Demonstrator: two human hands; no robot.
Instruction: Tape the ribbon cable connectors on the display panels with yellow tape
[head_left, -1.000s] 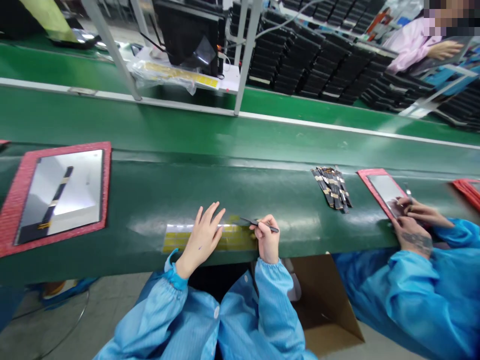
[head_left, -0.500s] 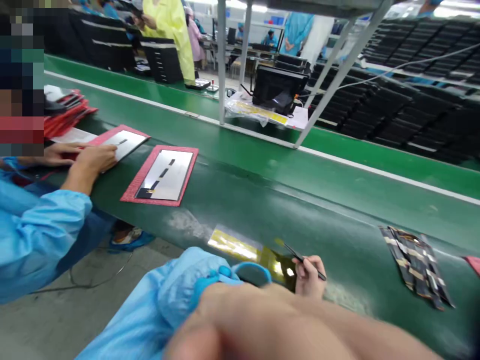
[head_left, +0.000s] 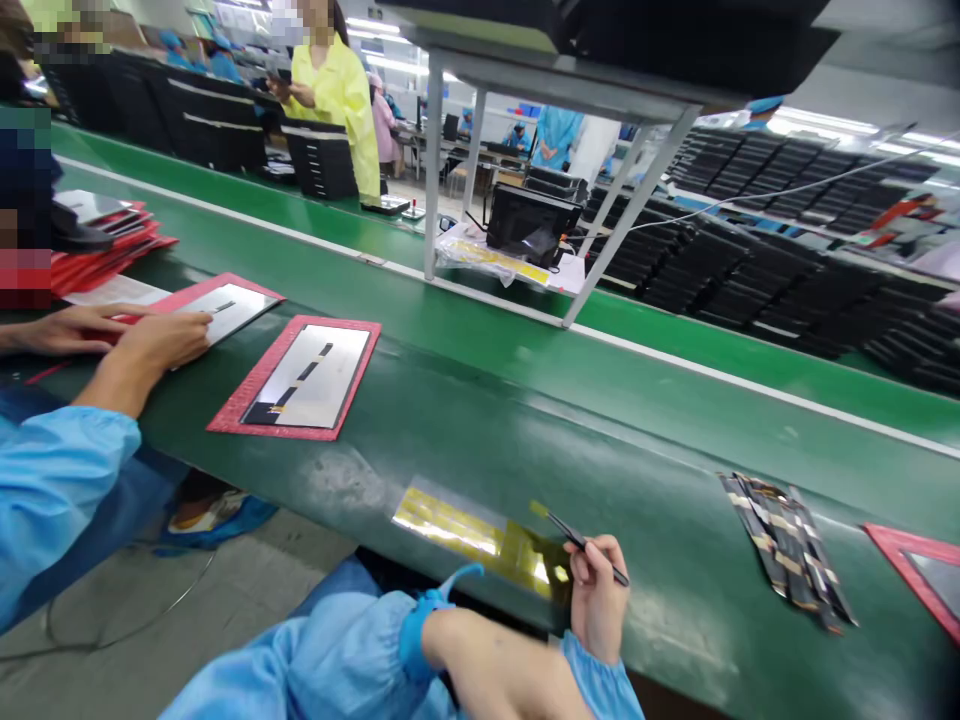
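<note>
My right hand (head_left: 598, 600) grips a pair of black tweezers (head_left: 579, 540) whose tip carries a small yellow bit. It sits just right of a yellow and clear film strip (head_left: 465, 535) lying on the belt, close to the strip's end. My left hand (head_left: 499, 670) lies at the bottom edge, cut off by the frame, so its fingers are hidden. A bundle of black flat strips with tan bands (head_left: 787, 550) lies further right. A red-framed mat with a silver panel (head_left: 296, 378) lies to the left. A co-worker's hands (head_left: 146, 345) rest on another mat (head_left: 229, 305).
The green conveyor belt (head_left: 600, 430) runs across the view, and a red-framed mat (head_left: 919, 570) sits at the right edge. Red stacks (head_left: 105, 240) lie far left. Beyond stand a metal shelf frame (head_left: 450, 180), a monitor (head_left: 529, 222) and rows of black panels (head_left: 780, 270).
The view has swung left along the belt. My left hand has lifted off the film strip and dropped to the bottom edge. My right hand still holds the tweezers.
</note>
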